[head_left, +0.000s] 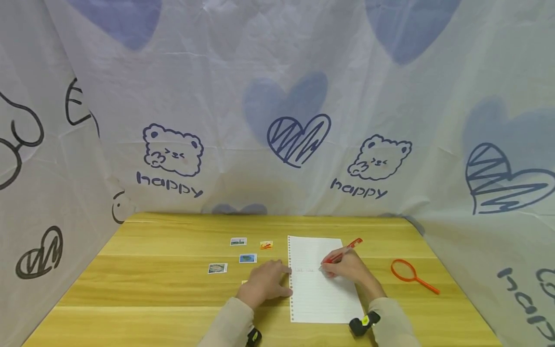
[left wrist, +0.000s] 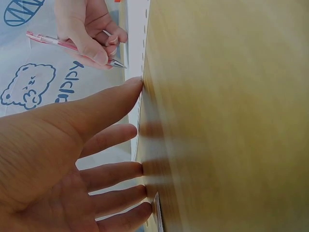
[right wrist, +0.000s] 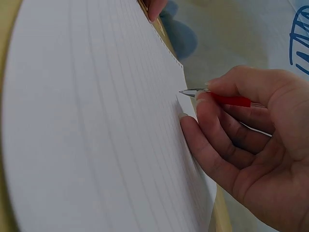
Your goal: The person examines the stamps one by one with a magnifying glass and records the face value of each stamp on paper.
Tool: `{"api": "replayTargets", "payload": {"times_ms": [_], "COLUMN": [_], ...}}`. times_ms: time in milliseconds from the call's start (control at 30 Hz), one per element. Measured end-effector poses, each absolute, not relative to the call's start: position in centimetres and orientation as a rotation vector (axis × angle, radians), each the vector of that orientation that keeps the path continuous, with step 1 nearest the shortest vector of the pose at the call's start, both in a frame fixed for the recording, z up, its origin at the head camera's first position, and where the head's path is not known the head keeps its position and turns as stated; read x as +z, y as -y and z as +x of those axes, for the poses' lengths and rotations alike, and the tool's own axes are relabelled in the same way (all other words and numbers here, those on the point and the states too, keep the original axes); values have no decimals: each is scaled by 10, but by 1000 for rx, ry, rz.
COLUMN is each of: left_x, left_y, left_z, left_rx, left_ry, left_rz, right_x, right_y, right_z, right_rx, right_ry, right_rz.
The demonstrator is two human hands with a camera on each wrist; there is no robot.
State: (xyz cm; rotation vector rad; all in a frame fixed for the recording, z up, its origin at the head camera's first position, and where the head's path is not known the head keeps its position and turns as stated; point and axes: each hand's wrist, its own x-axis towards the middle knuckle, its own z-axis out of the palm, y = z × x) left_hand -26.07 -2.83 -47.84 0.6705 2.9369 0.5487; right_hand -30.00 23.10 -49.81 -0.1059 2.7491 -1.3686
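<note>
A lined sheet of paper (head_left: 321,303) with punched holes down its left edge lies on the wooden table. My right hand (head_left: 347,265) pinches a red pen (head_left: 354,243), its metal tip (right wrist: 188,92) close over the page. A faint line of writing (head_left: 305,270) runs from the left edge up to the pen tip. My left hand (head_left: 266,282) rests at the sheet's left edge, fingers (left wrist: 113,174) spread and fairly straight, thumb and fingertips down on the margin and the wood. Just beyond the left fingers lies a small stamp-like picture (left wrist: 158,212).
More stamp-like pictures lie to the left: a green one (head_left: 218,268), a blue one (head_left: 248,258), a pale one (head_left: 238,241) and a yellow one (head_left: 266,245). An orange-rimmed magnifying glass (head_left: 404,271) sits right of the paper. Printed fabric (head_left: 234,144) hangs behind the table (head_left: 151,279).
</note>
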Motion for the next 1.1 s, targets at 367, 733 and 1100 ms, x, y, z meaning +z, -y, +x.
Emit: {"api": "replayTargets", "payload": {"times_ms": [367, 733, 1100], "left_x": [-478, -479, -481], "left_y": [30, 29, 30], "left_z": [-260, -260, -262], "left_rx": [546, 550, 545], "left_ry": [-2938, -2931, -2930], "left_rz": [677, 668, 668], "right_x": [-496, -497, -495], "right_y": [-225, -229, -226], "right_z": [-296, -298, -296], "right_rx": [-1336, -1319, -1309], "right_ry": [-2787, -2785, -2805], "right_rz": [-49, -142, -90]}}
